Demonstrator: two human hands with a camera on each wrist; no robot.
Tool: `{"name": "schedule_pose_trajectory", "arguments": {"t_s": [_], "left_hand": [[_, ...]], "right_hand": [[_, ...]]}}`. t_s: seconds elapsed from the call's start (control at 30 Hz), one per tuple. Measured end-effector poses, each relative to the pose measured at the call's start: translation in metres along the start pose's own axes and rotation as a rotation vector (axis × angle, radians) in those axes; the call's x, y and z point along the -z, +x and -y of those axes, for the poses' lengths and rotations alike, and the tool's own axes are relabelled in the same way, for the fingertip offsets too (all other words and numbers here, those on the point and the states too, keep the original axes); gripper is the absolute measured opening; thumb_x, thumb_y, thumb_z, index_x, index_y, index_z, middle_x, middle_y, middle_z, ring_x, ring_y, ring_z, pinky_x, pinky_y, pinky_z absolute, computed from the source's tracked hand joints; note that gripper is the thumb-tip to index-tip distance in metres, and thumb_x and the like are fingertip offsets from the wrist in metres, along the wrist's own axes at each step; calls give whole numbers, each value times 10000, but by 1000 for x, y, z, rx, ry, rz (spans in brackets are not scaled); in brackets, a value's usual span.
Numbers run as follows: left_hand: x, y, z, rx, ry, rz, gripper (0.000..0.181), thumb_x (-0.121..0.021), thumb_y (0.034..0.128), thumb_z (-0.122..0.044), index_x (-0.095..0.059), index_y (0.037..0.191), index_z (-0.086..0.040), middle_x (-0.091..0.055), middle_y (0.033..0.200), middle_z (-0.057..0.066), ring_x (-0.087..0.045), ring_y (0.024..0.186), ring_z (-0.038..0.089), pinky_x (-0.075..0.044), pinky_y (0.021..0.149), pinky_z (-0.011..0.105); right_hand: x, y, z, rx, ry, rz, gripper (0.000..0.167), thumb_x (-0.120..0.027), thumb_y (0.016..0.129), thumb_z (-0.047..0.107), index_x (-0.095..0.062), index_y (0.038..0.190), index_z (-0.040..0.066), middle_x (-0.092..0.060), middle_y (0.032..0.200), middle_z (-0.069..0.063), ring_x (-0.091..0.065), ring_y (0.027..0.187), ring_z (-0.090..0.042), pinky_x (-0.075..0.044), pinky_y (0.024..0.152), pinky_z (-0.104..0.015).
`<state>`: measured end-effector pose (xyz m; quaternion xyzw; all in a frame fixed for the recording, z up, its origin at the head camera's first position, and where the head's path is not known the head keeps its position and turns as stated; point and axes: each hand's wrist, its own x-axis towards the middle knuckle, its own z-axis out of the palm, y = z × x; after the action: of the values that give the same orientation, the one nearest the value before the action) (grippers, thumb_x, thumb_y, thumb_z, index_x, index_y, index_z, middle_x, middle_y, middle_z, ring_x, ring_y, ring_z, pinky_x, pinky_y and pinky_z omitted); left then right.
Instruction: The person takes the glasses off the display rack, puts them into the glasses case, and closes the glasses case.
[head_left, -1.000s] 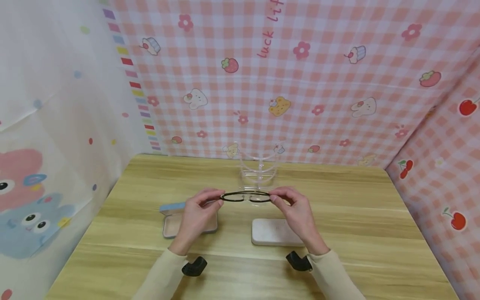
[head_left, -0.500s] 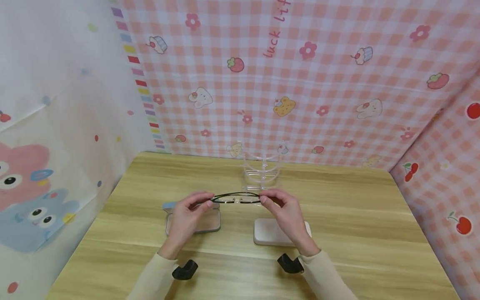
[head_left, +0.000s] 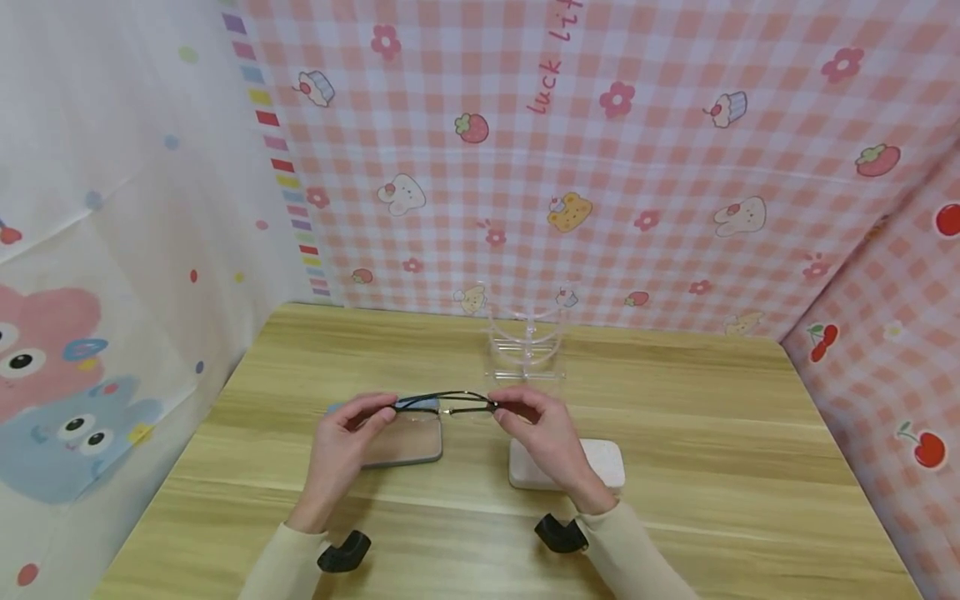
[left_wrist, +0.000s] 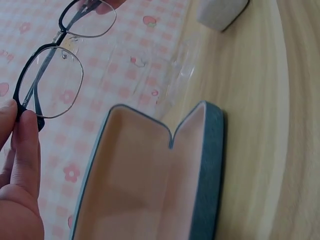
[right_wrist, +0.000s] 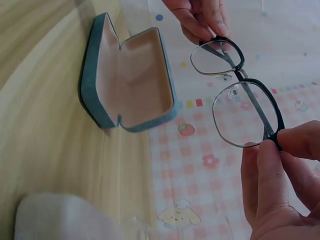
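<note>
A pair of eyeglasses [head_left: 467, 409] with a black upper frame and clear lenses is held in the air, its temples folded behind the lenses. My left hand [head_left: 343, 446] pinches one outer corner of the frame between thumb and fingers. At the other corner, my right hand [head_left: 550, 439] pinches it the same way. Below and behind the left hand lies an open glasses case [head_left: 408, 446], blue-grey outside with a beige lining, nothing seen inside it. The right wrist view shows both lenses and the case [right_wrist: 135, 80] lying beyond them.
A whitish closed case [head_left: 603, 463] lies on the wooden table [head_left: 697, 433], partly under my right hand. A clear plastic display stand [head_left: 527, 350] stands near the back edge. Patterned cloths [head_left: 660, 167] hang behind and at both sides.
Both hands have carried the eyeglasses to the left and slightly down, from in front of the clear stand to above the open case's right part. The view also shifted slightly early on.
</note>
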<state>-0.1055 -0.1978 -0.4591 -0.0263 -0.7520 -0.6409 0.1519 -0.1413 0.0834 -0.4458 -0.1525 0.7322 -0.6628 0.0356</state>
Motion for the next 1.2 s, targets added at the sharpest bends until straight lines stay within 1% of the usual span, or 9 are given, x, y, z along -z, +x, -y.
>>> {"name": "schedule_pose_trajectory", "arguments": {"t_s": [0.1, 0.13, 0.23, 0.37, 0.53, 0.73, 0.97, 1.1, 1.2], "left_hand": [[6, -2, 3, 10, 8, -17, 193, -762, 916, 11, -753, 1099, 73, -737, 1107, 57, -697, 978, 52, -579, 861, 192], [8, -3, 3, 15, 11, -21, 194, -763, 915, 12, -754, 1099, 72, -739, 1101, 67, -697, 976, 50, -579, 858, 189], [14, -5, 5, 32, 38, -37, 182, -762, 925, -11, -762, 1094, 57, -748, 1087, 43, -700, 969, 46, -576, 839, 175], [23, -7, 5, 63, 63, -57, 184, -755, 941, -38, -760, 1101, 53, -748, 1041, -72, -705, 946, 38, -574, 813, 163], [34, -11, 6, 100, 68, -74, 183, -751, 942, -29, -753, 1099, 64, -754, 1001, -88, -705, 913, 31, -571, 785, 162], [45, -16, 9, 117, 92, -116, 175, -763, 927, -14, -748, 1072, 83, -749, 936, -117, -699, 848, 26, -570, 739, 156], [55, -20, 15, 128, 106, -121, 179, -755, 935, -16, -738, 1070, 100, -749, 900, -112, -696, 825, 28, -567, 729, 152], [60, -21, 20, 155, 119, -114, 196, -757, 939, -36, -733, 1079, 99, -748, 936, -115, -688, 839, 25, -571, 749, 157], [63, -21, 24, 188, 156, -106, 196, -762, 940, -56, -737, 1077, 82, -756, 969, -56, -680, 841, 27, -567, 756, 161]], "right_hand": [[-6, 0, -1, -12, -3, 5, 227, -706, 941, -13, -746, 1163, -2, -713, 1188, -131, -683, 1071, -193, -575, 915, -247], [-8, 1, -2, -17, -3, 7, 227, -707, 940, -12, -746, 1164, -4, -714, 1188, -134, -684, 1073, -200, -575, 913, -246], [-15, 1, -4, -33, 5, 17, 232, -706, 948, 6, -737, 1177, -22, -715, 1192, -154, -689, 1079, -220, -575, 908, -241], [-25, 2, -6, -48, 33, 34, 236, -704, 961, 29, -727, 1186, -36, -716, 1190, -178, -696, 1068, -233, -578, 900, -244], [-36, 4, -8, -62, 65, 44, 208, -709, 945, 10, -732, 1147, -37, -723, 1152, -176, -710, 1035, -234, -590, 880, -256], [-49, 6, -14, -44, 41, 69, 169, -706, 946, 9, -731, 1109, -28, -732, 1100, -148, -726, 1021, -259, -595, 856, -248], [-63, 5, -22, -42, 22, 63, 144, -728, 940, 23, -750, 1080, -4, -739, 1064, -137, -731, 987, -271, -577, 802, -200], [-70, 6, -27, -33, -6, 49, 137, -730, 938, 30, -762, 1070, 12, -748, 1050, -130, -730, 967, -263, -573, 784, -188], [-74, 7, -31, -29, -39, 37, 127, -730, 935, 32, -770, 1054, 24, -756, 1031, -115, -722, 928, -225, -576, 770, -193]]}}
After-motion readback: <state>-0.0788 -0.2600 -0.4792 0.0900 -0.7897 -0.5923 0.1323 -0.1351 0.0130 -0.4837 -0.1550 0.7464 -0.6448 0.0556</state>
